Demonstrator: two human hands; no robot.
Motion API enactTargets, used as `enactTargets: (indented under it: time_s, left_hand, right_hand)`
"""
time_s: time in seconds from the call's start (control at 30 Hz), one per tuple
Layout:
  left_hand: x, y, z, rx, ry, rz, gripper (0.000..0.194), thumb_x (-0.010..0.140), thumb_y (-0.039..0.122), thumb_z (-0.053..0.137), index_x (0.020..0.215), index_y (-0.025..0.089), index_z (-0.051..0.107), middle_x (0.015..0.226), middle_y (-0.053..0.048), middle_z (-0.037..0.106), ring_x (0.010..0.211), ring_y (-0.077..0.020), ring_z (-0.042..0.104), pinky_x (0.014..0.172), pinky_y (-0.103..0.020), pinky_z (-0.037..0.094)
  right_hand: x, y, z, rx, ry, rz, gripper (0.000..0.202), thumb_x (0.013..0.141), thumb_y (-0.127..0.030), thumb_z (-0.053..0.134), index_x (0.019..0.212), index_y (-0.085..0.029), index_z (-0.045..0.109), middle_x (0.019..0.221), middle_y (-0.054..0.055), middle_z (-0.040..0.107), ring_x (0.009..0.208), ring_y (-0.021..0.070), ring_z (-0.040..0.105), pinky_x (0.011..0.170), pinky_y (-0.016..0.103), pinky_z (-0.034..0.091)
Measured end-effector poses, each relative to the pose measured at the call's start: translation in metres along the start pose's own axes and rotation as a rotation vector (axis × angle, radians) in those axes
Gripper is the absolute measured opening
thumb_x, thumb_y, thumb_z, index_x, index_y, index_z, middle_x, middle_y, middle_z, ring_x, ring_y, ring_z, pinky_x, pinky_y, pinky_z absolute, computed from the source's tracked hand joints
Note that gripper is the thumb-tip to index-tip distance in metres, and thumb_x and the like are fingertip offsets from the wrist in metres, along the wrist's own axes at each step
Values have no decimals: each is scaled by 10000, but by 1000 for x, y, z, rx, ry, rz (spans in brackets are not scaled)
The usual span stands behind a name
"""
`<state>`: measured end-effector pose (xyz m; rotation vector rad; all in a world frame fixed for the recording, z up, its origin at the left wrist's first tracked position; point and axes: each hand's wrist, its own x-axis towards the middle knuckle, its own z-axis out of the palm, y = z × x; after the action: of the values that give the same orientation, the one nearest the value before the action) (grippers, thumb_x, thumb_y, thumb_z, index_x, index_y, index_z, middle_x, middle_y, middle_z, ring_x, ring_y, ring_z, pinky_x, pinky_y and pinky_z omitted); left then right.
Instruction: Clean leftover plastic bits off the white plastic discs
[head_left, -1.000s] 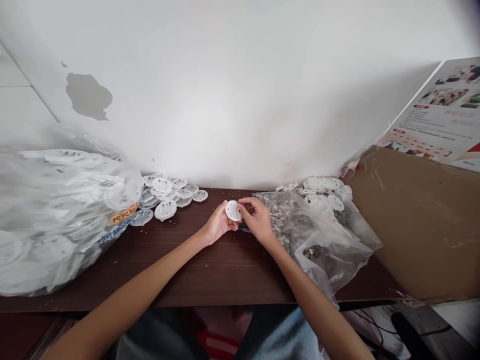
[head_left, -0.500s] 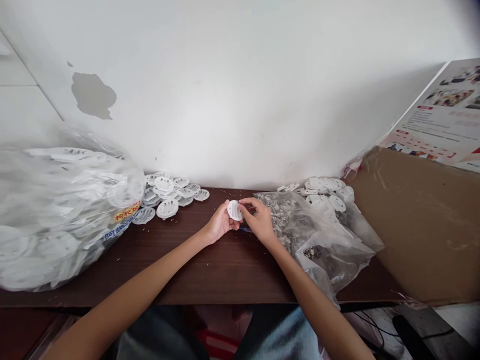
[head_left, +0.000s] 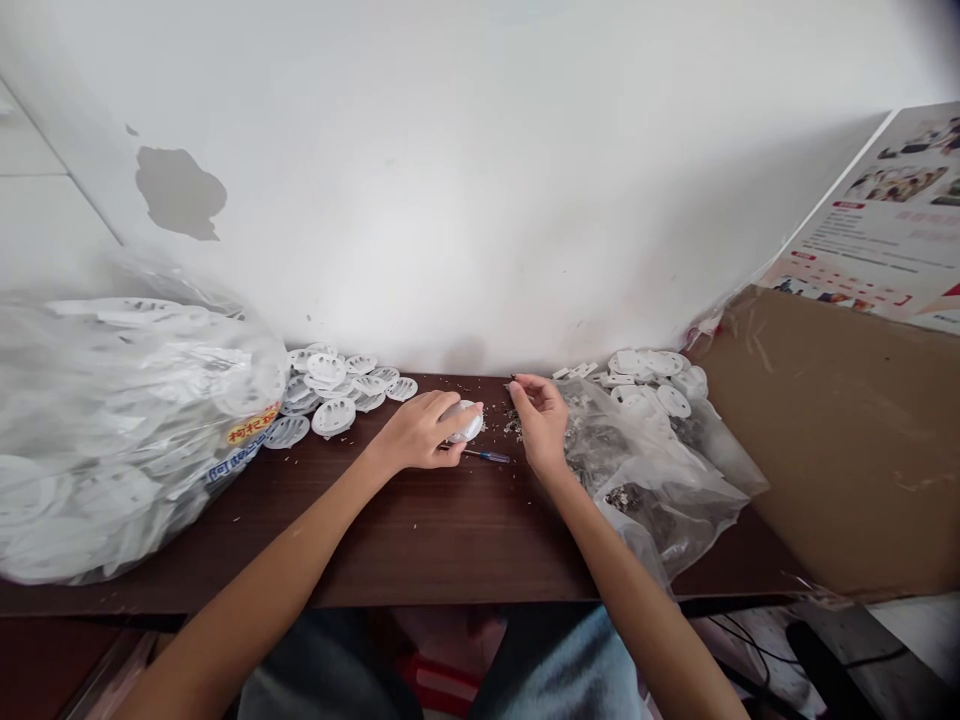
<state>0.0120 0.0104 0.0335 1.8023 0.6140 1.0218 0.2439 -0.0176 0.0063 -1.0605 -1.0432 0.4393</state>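
Note:
My left hand (head_left: 426, 432) grips a white round plastic disc (head_left: 468, 430) from above, thumb and fingers around its edge. Part of the disc is hidden under the fingers. To the right, my right hand (head_left: 541, 415) is closed in a pinch, with a small dark bit at the fingertips too small to name. Below the disc lies a screwdriver (head_left: 491, 456) with a blue handle. Small metal pieces (head_left: 513, 424) are scattered between the two hands, beside the open plastic bag (head_left: 660, 500) of such pieces.
On the left stands a big clear bag (head_left: 135, 430) full of white discs, with a pile of slotted discs (head_left: 334, 415) beside it. More white parts (head_left: 652, 375) lie at the back right, near a cardboard box (head_left: 840, 440). A wall (head_left: 465, 200) rises behind the table (head_left: 450, 550).
My right hand has left the disc and moved right, to the small metal pieces. My left hand has turned over to hold the disc from above. The screwdriver now shows more.

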Motion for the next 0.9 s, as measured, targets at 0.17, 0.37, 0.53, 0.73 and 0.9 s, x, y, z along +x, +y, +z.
enactTargets:
  time_s: [0.17,0.37,0.53,0.73,0.9]
  left_hand:
    - [0,-20,18,-126,95,-55,338,841,369,732,1134,204,776,1132,-145,688,1071,-314,621,936,-386,531]
    - [4,-42,53,-602,99,-306,586,982,665,457,1061,131,686,887,-103,708,599,-184,588,626,-336,509]
    - [3,-40,50,-588,117,-258,565,983,646,481,1016,120,688,863,-103,717,620,-181,598,631,-321,520]
    - [2,-40,47,-615,37,-275,548,980,636,511,1041,120,685,830,-92,704,636,-194,619,614,-321,529]
    - [1,-41,45,-615,-1,-240,519,986,609,544,1187,142,648,819,-60,688,634,-199,635,612,-333,547]
  right_hand:
    - [-3,4,5,-4,-43,2,329,920,-485,718,1088,-203,722,1107,112,776,1004,247,730,902,397,610]
    - [-16,-7,9,-171,-204,-164,231,973,-417,667,1079,-237,764,1123,81,792,1030,244,744,896,382,609]
    - [-23,-10,8,-278,-311,-365,188,1017,-351,622,1096,-267,772,1125,66,794,1050,242,743,972,416,592]
    - [-27,-7,10,-321,-349,-378,213,1041,-352,589,1108,-280,778,1112,67,794,1043,248,743,958,421,599]
    - [-28,-5,9,-338,-372,-383,218,1041,-340,590,1121,-291,787,1119,57,801,1054,249,742,973,426,594]
